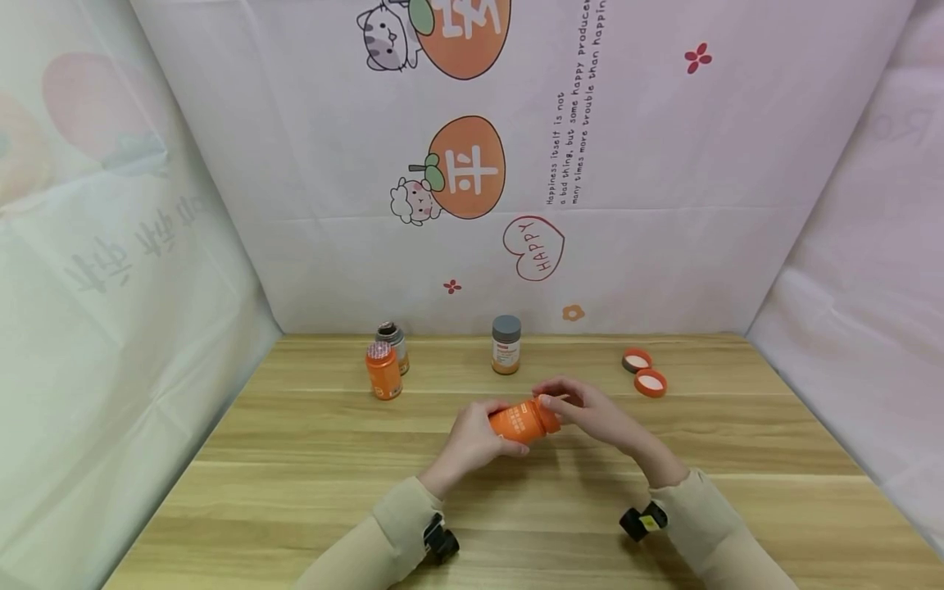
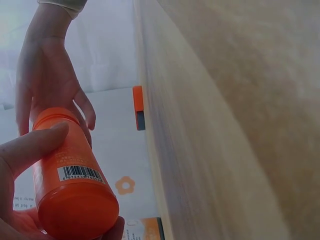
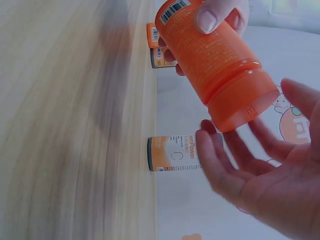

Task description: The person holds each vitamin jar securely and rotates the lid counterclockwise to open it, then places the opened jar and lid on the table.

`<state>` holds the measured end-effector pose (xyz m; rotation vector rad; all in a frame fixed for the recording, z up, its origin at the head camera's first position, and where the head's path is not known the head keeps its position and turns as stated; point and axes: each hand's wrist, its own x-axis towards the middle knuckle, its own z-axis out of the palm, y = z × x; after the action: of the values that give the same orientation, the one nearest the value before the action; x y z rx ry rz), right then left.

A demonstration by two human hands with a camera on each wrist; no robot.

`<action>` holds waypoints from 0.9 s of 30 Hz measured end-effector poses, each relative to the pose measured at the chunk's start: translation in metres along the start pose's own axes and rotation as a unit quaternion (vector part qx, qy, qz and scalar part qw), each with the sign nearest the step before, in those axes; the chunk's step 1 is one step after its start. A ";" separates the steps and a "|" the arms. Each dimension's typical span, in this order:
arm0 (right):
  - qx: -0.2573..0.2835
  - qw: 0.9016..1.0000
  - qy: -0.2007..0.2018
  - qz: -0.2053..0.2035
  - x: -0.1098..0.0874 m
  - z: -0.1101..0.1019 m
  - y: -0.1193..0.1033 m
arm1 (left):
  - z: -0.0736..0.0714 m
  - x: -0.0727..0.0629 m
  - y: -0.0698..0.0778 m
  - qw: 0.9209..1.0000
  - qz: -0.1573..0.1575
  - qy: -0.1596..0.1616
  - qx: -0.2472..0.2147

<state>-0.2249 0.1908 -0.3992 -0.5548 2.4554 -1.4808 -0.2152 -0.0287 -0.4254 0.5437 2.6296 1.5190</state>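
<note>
My left hand (image 1: 472,442) grips an orange bottle (image 1: 516,423) round its body, with the thumb along its side. The bottle is tilted, its orange cap (image 3: 245,101) pointing to the right. Around that cap my right hand (image 1: 590,412) spreads its fingers; in the right wrist view the thumb and fingers are parted and loosely bent about the cap's end. A barcode (image 2: 80,173) shows near the bottle's base in the left wrist view.
A grey-capped bottle (image 1: 506,348) stands at the back middle. Farther left stand an orange bottle (image 1: 384,375) with a patterned top and a grey-and-orange one (image 1: 402,351) behind it. Two loose caps, one orange (image 1: 651,383) and one grey-sided (image 1: 637,360), lie right, near the white cloth wall (image 1: 649,205).
</note>
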 end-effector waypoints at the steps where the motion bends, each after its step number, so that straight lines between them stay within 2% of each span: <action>1: -0.001 1.000 0.001 0.010 0.000 0.000 0.000 | 0.000 0.000 0.000 1.000 0.000 0.001 0.001; 12: -0.010 0.996 0.005 0.093 0.002 0.002 -0.004 | 0.004 0.001 0.003 1.000 0.005 0.011 0.016; 17: -0.015 0.994 -0.004 0.108 0.003 0.002 -0.004 | 0.004 0.000 0.005 1.000 -0.001 0.014 0.021; 27: -0.005 0.994 -0.013 0.106 0.001 0.003 -0.007 | 0.003 0.000 0.005 1.000 -0.003 0.015 0.025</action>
<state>-0.2231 0.1851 -0.3943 -0.3025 2.4172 -1.3681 -0.2131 -0.0234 -0.4227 0.5218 2.6955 1.4739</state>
